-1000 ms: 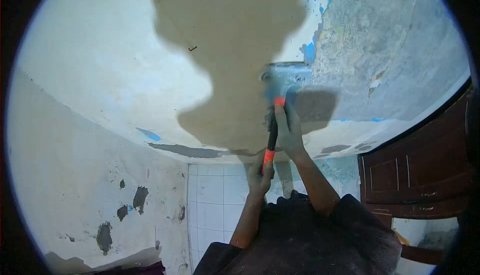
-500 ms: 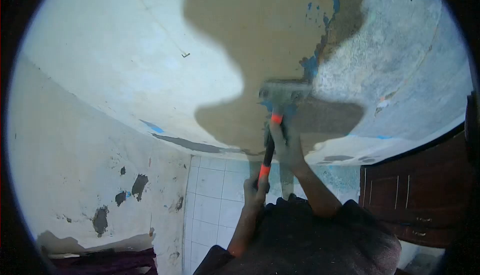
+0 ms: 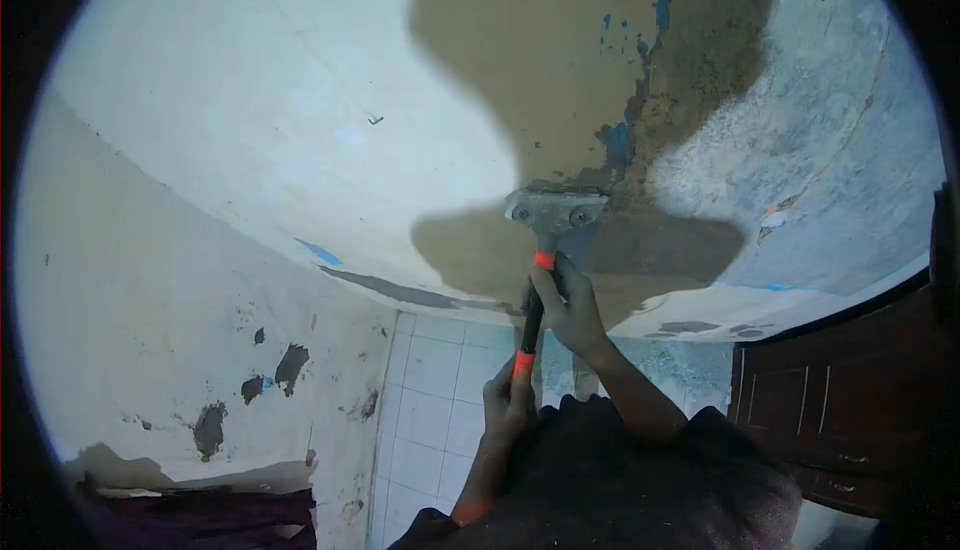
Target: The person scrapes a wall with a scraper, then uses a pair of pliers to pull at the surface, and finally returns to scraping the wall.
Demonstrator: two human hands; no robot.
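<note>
A long-handled scraper (image 3: 553, 214) with a wide metal head and a black and orange handle lies against the wall (image 3: 560, 80), its blade edge upward. My right hand (image 3: 570, 312) is wrapped round the upper handle, just under the head. Lower down, my left hand (image 3: 507, 398) grips the handle's bottom end. Above the blade runs a ragged edge of peeled paint with blue patches (image 3: 619, 142). Right of that edge the wall is rough and grey; to its left it is smooth and pale. Shadow covers the wall around the scraper.
A dark wooden cabinet (image 3: 840, 390) stands at the right. White floor tiles (image 3: 424, 375) show below the wall. On the left, the side wall (image 3: 200, 320) has several chipped grey spots, with a dark purple cloth (image 3: 200, 520) beneath.
The scraper head has moved slightly down and left in view, with both hands still on the handle. The camera view has shifted a little, and more grey wall shows beside the blade.
</note>
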